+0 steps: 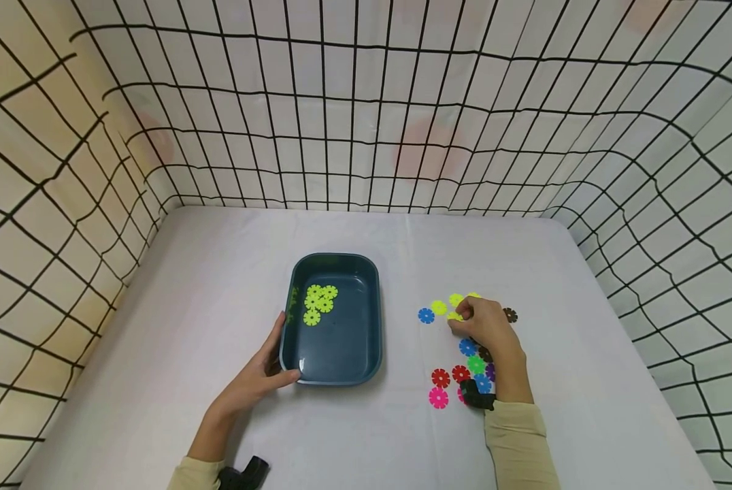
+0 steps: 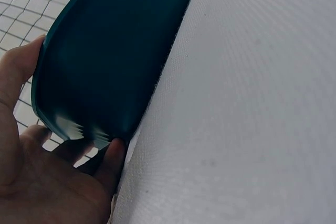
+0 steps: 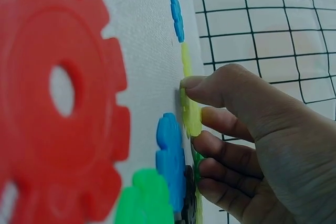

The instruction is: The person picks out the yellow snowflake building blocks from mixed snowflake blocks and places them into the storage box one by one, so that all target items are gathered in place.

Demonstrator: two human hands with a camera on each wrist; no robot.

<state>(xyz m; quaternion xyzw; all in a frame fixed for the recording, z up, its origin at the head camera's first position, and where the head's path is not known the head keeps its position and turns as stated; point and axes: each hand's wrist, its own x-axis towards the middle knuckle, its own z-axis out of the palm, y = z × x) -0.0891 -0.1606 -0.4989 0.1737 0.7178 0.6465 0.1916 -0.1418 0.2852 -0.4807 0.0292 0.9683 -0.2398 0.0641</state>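
Observation:
A dark teal plastic tray (image 1: 347,354) stands on the table, with several yellow notched discs (image 1: 320,299) inside near its left wall. My left hand (image 1: 257,374) holds the tray's near left corner, thumb at the rim and fingers along the outer wall; the left wrist view also shows this hand (image 2: 58,177) against the tray (image 2: 115,51). Right of the tray, my right hand (image 1: 490,328) pinches a yellow disc (image 3: 191,114) between thumb and index finger, low at the table. Other yellow discs (image 1: 439,307) lie just beyond it, partly hidden by the hand.
Loose discs lie around the right forearm: blue (image 1: 426,315), red (image 1: 441,378), pink (image 1: 438,398), green (image 1: 475,365), purple (image 1: 491,371) and dark brown (image 1: 510,314). A black wire grid (image 1: 354,102) borders the white table (image 1: 219,272) at the back and both sides.

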